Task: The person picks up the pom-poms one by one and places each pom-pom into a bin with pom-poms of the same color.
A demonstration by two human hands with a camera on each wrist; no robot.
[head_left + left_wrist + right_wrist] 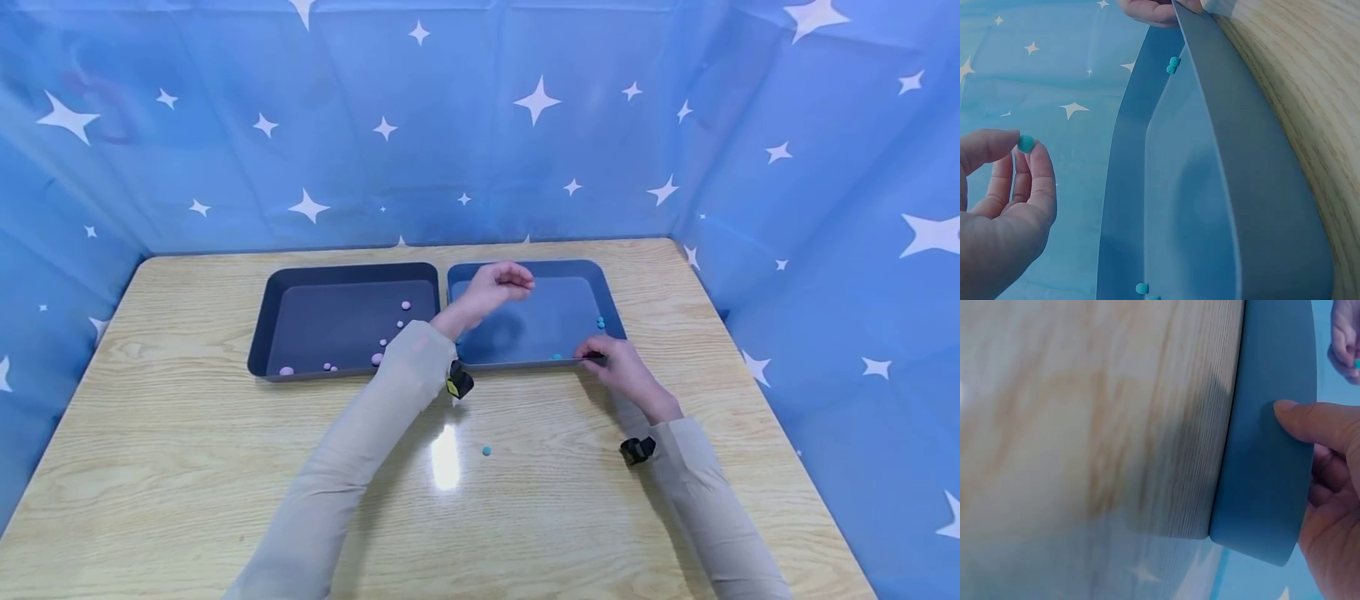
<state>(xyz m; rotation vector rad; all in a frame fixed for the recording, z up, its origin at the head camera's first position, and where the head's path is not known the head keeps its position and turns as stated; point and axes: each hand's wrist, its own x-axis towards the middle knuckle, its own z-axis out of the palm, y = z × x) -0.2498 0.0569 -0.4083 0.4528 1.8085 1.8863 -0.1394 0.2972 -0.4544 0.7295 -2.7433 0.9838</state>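
Between thumb and fingertip my left hand (491, 292) pinches a small teal ball (1025, 144), held above the blue tray (525, 312). My right hand (618, 367) grips the near wall of that tray close to its right corner, thumb outside, fingers curled over the rim. Several teal balls lie in the tray, among them a touching pair (1173, 65) by the wall. One more teal piece (487, 451) rests on the wooden table in front. In the head view the pinched ball cannot be made out.
Left of the blue tray stands a dark tray (330, 321) with several pink balls, such as one large pink ball (287, 371). A blue curtain (480, 125) with white stars encloses the back and sides of the wooden table (187, 467).
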